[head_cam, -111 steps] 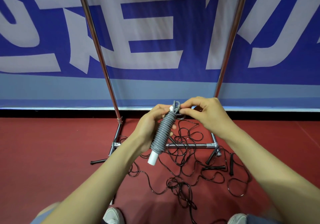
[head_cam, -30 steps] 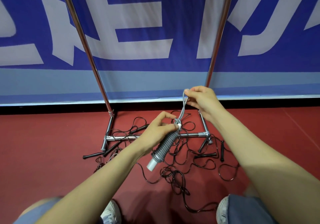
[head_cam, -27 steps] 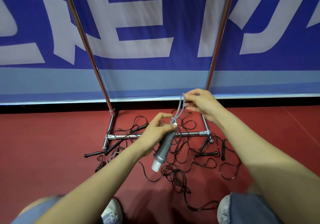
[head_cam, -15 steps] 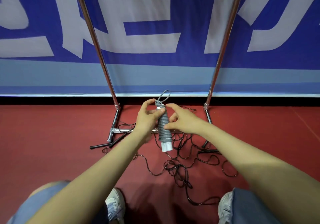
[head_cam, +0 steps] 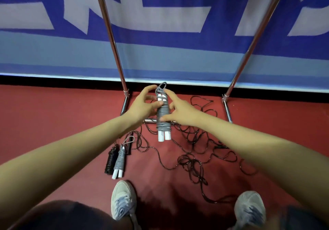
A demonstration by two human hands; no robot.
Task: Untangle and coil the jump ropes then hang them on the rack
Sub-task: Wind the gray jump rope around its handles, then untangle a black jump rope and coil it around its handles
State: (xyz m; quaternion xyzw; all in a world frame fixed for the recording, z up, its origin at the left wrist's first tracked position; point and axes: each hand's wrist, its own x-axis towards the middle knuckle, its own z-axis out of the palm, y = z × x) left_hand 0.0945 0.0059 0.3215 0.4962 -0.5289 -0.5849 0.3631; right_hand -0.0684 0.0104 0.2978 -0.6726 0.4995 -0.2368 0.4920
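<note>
Banner (head_cam: pixel 169 51) across the far side: big pale strokes on blue, cropped at the frame edge and not readable as words. Nothing else carries legible writing.

Grey bundle (head_cam: pixel 162 115), a jump rope wound round its two white handles, is held upright in the air above the rack's (head_cam: pixel 114 39) low base bar, between the two slanted chrome uprights, with a small loop at its top. The left hand (head_cam: pixel 144 105) curls round the upper part. The right hand (head_cam: pixel 181 113) pinches the coil, thumb on its near face.

On the red floor (head_cam: pixel 53 119):
- second grey bundle (head_cam: pixel 119 160) and black bundle (head_cam: pixel 110 160) lie side by side, touching, near-left by one of the shoes (head_cam: pixel 122 199)
- loose black ropes (head_cam: pixel 192 156) sprawl tangled from the base bar toward the right shoe

Plain red floor shows left of the left upright, up to the banner's bottom edge.
</note>
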